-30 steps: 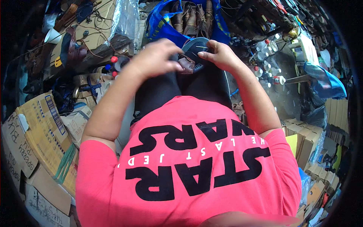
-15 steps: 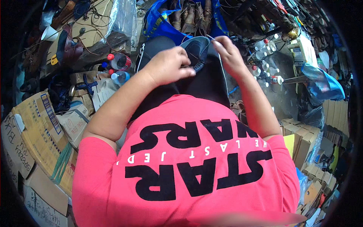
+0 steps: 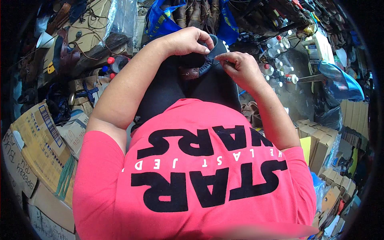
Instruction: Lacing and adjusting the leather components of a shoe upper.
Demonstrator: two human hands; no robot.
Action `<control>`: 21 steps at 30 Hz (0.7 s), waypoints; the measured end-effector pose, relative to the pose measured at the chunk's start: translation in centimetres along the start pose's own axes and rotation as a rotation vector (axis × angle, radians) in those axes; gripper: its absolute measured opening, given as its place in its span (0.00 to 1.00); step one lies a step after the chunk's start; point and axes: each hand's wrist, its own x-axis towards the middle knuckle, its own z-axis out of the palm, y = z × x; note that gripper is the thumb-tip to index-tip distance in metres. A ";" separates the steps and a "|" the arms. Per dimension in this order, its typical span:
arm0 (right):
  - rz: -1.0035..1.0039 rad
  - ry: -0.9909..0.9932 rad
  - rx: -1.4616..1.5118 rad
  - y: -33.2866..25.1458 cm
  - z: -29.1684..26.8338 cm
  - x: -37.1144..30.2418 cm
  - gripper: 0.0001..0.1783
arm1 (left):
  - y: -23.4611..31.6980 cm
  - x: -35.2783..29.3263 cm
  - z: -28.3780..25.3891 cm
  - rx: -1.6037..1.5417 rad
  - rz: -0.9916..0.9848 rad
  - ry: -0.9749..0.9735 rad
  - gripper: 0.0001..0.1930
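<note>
A dark shoe (image 3: pixel 206 66) with a brown leather part (image 3: pixel 189 73) rests on my black-trousered lap, between the knees. Curled over its far left edge, my left hand (image 3: pixel 191 41) has thumb and forefinger close together at the opening. On the shoe's right side, my right hand (image 3: pixel 241 69) pinches a thin pale strand or needle, too small to tell which, pointing toward the shoe. My left fingers hide part of the shoe's far side.
Beyond my knees stands a blue bag (image 3: pixel 162 20) holding several brown shoe-shaped forms (image 3: pixel 195 18). Bottles (image 3: pixel 276 52) stand on the floor at right, and capped bottles (image 3: pixel 119 63) at left. Cardboard boxes (image 3: pixel 38 128) crowd the near left. A blue cloth (image 3: pixel 342 82) hangs at right.
The shoe has turned and now shows its brown leather part. My left hand has moved up and away to its far edge. My right hand has come down nearer to me, beside it.
</note>
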 end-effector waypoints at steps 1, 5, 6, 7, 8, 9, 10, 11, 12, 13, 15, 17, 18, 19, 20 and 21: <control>0.001 -0.001 0.000 -0.1 -0.1 0.0 0.11 | 0.0 -0.1 -0.1 -0.024 0.005 -0.018 0.11; 0.005 -0.036 -0.080 -0.5 -0.2 0.0 0.13 | -0.1 -0.6 -0.2 -0.111 -0.028 -0.059 0.14; 0.009 -0.039 -0.107 -0.6 -0.3 0.0 0.12 | -0.2 -0.6 -0.2 -0.112 -0.027 -0.058 0.14; 0.009 -0.040 -0.108 -0.6 -0.3 0.0 0.12 | -0.3 -0.6 -0.3 -0.138 -0.031 -0.066 0.15; -0.006 -0.021 -0.128 -0.8 -0.2 0.1 0.12 | -0.3 -0.6 -0.3 -0.164 -0.035 -0.074 0.15; -0.021 -0.002 -0.148 -0.9 -0.2 0.1 0.11 | -0.4 -0.5 -0.4 -0.166 -0.034 -0.073 0.15; -0.021 -0.003 -0.148 -1.1 -0.1 0.1 0.11 | -0.4 -0.5 -0.4 -0.173 -0.047 -0.087 0.15; -0.012 -0.010 -0.161 -1.3 0.0 0.2 0.11 | -0.3 -0.4 -0.5 -0.180 -0.058 -0.102 0.15; -0.002 -0.016 -0.172 -1.4 0.0 0.2 0.11 | -0.3 -0.4 -0.5 -0.181 -0.056 -0.103 0.15; -0.001 -0.016 -0.173 -1.3 0.2 0.3 0.11 | -0.2 -0.4 -0.6 -0.174 -0.061 -0.097 0.15; -0.017 0.009 -0.178 -1.0 0.5 0.4 0.11 | -0.2 -0.5 -0.5 -0.166 -0.064 -0.091 0.15; -0.005 -0.002 -0.195 -1.2 0.3 0.1 0.10 | -0.3 -0.6 -0.4 -0.189 -0.081 -0.073 0.15; 0.005 -0.013 -0.210 -1.3 0.2 0.0 0.10 | -0.3 -0.6 -0.4 -0.189 -0.082 -0.072 0.15; 0.004 -0.015 -0.210 -1.6 0.1 0.1 0.10 | -0.3 -0.7 -0.3 -0.165 -0.070 -0.065 0.15; -0.018 -0.044 -0.355 -2.2 0.0 0.2 0.10 | -0.1 -0.6 -0.2 -0.142 -0.057 -0.059 0.15; -0.041 -0.073 -0.500 -2.6 0.0 0.4 0.10 | 0.0 -0.6 -0.2 -0.143 -0.057 -0.060 0.15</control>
